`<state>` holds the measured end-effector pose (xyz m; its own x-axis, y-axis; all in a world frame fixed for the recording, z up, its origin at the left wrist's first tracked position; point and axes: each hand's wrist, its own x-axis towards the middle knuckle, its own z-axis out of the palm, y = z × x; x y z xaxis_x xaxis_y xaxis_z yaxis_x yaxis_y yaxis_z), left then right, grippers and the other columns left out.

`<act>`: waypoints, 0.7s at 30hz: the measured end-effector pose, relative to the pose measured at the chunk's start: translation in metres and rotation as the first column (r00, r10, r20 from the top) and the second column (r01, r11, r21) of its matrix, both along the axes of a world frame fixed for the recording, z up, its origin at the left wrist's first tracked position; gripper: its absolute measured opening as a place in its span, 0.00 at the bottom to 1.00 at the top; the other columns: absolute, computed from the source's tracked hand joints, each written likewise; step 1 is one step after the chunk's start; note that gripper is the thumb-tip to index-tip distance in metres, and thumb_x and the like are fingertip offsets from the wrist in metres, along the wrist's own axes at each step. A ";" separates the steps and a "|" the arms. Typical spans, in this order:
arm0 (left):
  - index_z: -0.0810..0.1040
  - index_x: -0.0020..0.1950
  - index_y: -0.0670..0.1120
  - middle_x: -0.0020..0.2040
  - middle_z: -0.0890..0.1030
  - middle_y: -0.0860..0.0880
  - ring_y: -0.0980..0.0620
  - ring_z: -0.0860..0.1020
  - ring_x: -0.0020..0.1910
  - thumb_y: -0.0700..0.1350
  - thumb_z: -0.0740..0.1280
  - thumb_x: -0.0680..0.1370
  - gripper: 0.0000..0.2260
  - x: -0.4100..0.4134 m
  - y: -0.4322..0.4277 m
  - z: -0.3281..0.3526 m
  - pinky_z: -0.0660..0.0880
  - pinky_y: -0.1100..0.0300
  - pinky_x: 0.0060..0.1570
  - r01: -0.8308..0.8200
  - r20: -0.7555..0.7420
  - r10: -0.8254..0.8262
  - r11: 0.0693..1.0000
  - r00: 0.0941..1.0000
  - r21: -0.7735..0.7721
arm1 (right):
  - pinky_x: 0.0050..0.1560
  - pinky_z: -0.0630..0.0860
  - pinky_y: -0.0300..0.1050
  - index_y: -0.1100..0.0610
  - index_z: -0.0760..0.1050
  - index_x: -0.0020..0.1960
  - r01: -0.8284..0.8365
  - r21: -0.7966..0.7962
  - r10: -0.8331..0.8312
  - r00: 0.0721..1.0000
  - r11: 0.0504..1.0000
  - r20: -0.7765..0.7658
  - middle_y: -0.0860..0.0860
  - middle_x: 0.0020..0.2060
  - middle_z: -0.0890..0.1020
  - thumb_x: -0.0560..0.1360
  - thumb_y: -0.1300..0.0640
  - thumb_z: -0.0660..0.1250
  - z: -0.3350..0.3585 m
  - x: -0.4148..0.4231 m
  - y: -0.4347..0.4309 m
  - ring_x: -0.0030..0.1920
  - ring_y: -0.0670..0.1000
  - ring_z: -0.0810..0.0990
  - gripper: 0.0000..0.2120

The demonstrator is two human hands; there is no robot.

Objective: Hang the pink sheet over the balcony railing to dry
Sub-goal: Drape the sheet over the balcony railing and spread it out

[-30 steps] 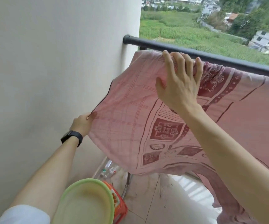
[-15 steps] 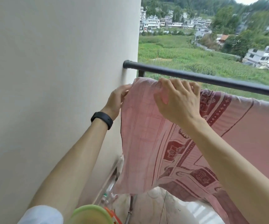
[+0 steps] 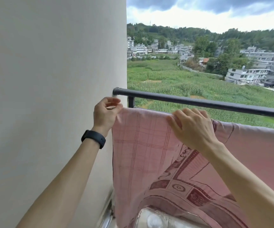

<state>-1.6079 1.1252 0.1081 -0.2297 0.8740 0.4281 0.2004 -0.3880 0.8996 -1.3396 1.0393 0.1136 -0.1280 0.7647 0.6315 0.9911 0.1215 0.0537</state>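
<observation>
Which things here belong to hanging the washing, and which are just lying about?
For the job: pink sheet; balcony railing; left-hand grip, pinching the sheet's corner; right-hand grip, holding its top edge.
Just there: black wristband; pale wall; fields and houses beyond.

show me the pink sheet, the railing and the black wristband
pink sheet (image 3: 141,145), head view, checked area below its top edge
railing (image 3: 198,102), head view, middle of the top bar
wristband (image 3: 93,138), head view, band across the wrist
</observation>
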 end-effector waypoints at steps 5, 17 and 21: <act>0.79 0.56 0.52 0.60 0.78 0.48 0.45 0.70 0.65 0.53 0.64 0.78 0.10 0.048 -0.024 0.002 0.67 0.46 0.62 -0.307 -0.496 0.448 0.888 0.744 0.342 | 0.61 0.66 0.52 0.51 0.79 0.60 0.038 0.191 -0.018 0.994 0.981 -0.105 0.49 0.55 0.83 0.81 0.39 0.56 0.003 0.029 -0.022 0.57 0.53 0.77 0.20; 0.76 0.46 0.48 0.42 0.78 0.46 0.45 0.73 0.44 0.56 0.51 0.82 0.18 0.111 -0.027 -0.032 0.66 0.49 0.53 -0.092 -0.701 0.498 0.842 0.511 0.531 | 0.66 0.58 0.58 0.51 0.77 0.53 0.425 0.166 -0.388 0.896 0.890 -0.217 0.52 0.50 0.80 0.83 0.38 0.46 -0.034 0.200 -0.091 0.55 0.56 0.74 0.25; 0.80 0.48 0.47 0.48 0.81 0.45 0.43 0.74 0.48 0.49 0.56 0.80 0.14 0.139 -0.042 -0.031 0.65 0.44 0.61 -0.150 -0.638 0.514 0.831 0.573 0.535 | 0.69 0.54 0.59 0.50 0.74 0.65 0.397 0.246 -0.350 0.912 0.884 -0.213 0.54 0.67 0.73 0.81 0.38 0.53 -0.039 0.226 -0.101 0.70 0.57 0.68 0.23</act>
